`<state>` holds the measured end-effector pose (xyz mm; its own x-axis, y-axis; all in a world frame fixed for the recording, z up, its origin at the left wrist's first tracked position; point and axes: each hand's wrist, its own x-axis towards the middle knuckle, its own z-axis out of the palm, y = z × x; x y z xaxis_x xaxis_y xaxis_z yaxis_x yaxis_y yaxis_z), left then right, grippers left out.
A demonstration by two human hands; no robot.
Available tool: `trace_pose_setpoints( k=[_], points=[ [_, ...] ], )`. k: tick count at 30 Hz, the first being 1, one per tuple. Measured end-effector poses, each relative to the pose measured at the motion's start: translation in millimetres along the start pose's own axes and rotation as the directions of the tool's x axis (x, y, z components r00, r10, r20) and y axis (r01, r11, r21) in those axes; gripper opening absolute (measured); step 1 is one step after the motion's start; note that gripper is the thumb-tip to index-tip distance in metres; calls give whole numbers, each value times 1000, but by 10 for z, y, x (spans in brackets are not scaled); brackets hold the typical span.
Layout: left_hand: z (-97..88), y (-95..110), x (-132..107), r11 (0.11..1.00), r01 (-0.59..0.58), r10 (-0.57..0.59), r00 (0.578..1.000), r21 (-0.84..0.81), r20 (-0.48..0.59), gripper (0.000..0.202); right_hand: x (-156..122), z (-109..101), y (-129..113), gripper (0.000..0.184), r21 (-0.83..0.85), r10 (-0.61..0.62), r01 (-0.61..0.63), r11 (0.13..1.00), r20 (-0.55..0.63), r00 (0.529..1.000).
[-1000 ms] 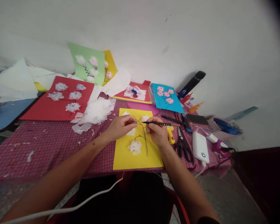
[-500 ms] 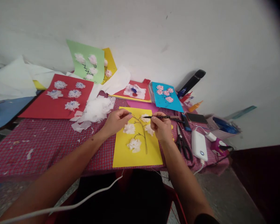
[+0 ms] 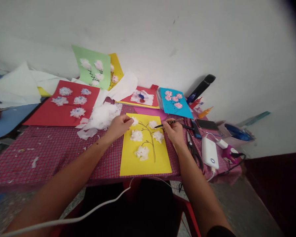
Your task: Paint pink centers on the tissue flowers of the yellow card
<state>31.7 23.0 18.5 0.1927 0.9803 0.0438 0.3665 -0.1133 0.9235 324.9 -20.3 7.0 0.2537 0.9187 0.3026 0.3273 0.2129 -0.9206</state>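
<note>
Before me lies a yellow sheet of paper (image 3: 130, 168) with several white tissue-paper flowers (image 3: 141, 152) and a drawn dark branch (image 3: 153, 148). My right hand (image 3: 175, 132) grips a black pencil (image 3: 172, 122) with light specks, at the sheet's right edge. The pencil's tip points left, close to the upper right flower (image 3: 152, 124). Beside the sheet's upper left corner is my left hand (image 3: 119, 126), thumb and fingers pinched close to the upper left flower (image 3: 134, 121). Whatever is between those fingertips is hidden.
White tissue pieces (image 3: 102, 115) are heaped to the left, near a red sheet with flowers (image 3: 46, 112). A blue flower card (image 3: 167, 107) leans at the back. Scissors (image 3: 194, 153), a white power bank (image 3: 209, 153) and a phone (image 3: 207, 124) lie on the right. A white cable (image 3: 101, 204) crosses in front.
My left hand has moved slightly left, uncovering the upper left flower. My right hand has shifted right with the pencil, its tip now lower and more of the right flower showing.
</note>
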Motion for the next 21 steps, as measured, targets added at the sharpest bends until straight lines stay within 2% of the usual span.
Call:
trace_pose_setpoints(
  k=[4, 10, 16, 19, 21],
  points=[
    [3, 21, -12, 995, -27, 27, 1000, 98, 1, 30, -13, -32, 24, 27, -53, 8, -6, 999, 33, 999],
    [6, 7, -6, 994, -36, 35, 999, 99, 6, 31, 50, -103, -73, 25, -10, 26, -25, 1000, 46, 999],
    [20, -20, 15, 994, -57, 57, 998, 97, 3, 29, 67, -274, -311, 26, 33, 4, -1, 999, -99, 995],
    [22, -25, 19, 993, -62, 62, 998, 96, 2, 29, -140, -153, -472, 24, 1, -16, 16, 1000, -63, 998],
    [21, -24, 17, 994, -57, 58, 998, 95, -2, 29, -309, 1, -505, 25, 78, -17, 25, 997, -110, 994]
  ],
)
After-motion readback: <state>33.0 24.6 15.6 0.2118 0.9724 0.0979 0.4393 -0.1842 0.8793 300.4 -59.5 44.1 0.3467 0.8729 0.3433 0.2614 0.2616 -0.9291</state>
